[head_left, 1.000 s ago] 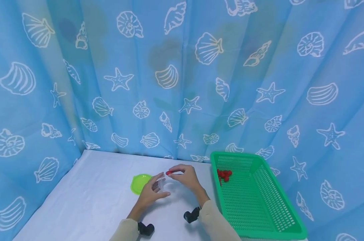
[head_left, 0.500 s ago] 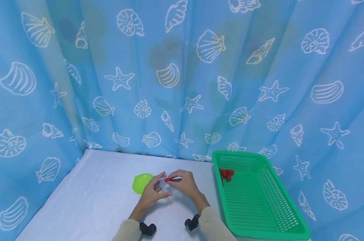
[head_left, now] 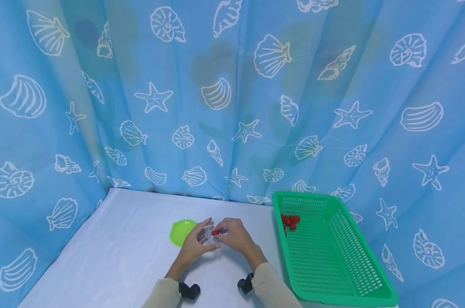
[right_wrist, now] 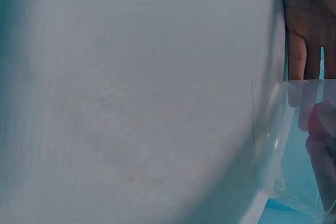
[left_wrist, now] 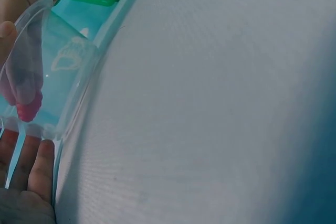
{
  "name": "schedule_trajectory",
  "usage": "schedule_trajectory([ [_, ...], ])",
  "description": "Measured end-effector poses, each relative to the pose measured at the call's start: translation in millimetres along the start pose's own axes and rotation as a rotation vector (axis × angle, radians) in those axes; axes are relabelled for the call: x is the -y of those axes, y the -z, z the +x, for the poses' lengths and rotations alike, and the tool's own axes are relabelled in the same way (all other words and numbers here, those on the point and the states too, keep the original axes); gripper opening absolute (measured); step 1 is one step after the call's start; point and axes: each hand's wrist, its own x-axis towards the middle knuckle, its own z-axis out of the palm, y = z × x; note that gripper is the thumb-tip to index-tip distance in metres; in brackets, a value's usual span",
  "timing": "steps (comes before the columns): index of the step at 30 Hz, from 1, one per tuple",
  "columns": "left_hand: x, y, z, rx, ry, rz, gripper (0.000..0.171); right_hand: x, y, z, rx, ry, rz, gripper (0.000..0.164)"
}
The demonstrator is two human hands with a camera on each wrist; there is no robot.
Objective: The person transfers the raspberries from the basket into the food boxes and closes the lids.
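My left hand [head_left: 193, 245] holds a clear plastic container [left_wrist: 65, 72], its fingers against the outside. My right hand [head_left: 238, 237] pinches a small red bumpy piece [left_wrist: 29, 109], berry-like in look, with the fingertips inside the container. In the right wrist view the red piece [right_wrist: 316, 121] shows through the clear wall, close to the left fingers [right_wrist: 297, 56]. Just left of the hands lies a lime-green round lid [head_left: 180, 233] with a small tab, flat on the white cloth.
A green perforated basket [head_left: 342, 248] stands at the right of the white-covered table [head_left: 113, 252]. Several red pieces [head_left: 290, 221] lie in its far left corner. A blue curtain with shell prints [head_left: 232, 102] hangs behind the table. Each wrist wears a black camera.
The right hand has lowered the red piece from above the container's rim to inside it. The left hand keeps its hold, nearly still. The head view has shifted slightly.
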Motion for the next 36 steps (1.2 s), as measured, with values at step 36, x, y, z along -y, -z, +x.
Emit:
schedule_trajectory([
  [36,21.1,-2.3,7.4,-0.011,0.032,0.045,0.086,-122,203,-34,-0.316,-0.119,0.060,0.021],
])
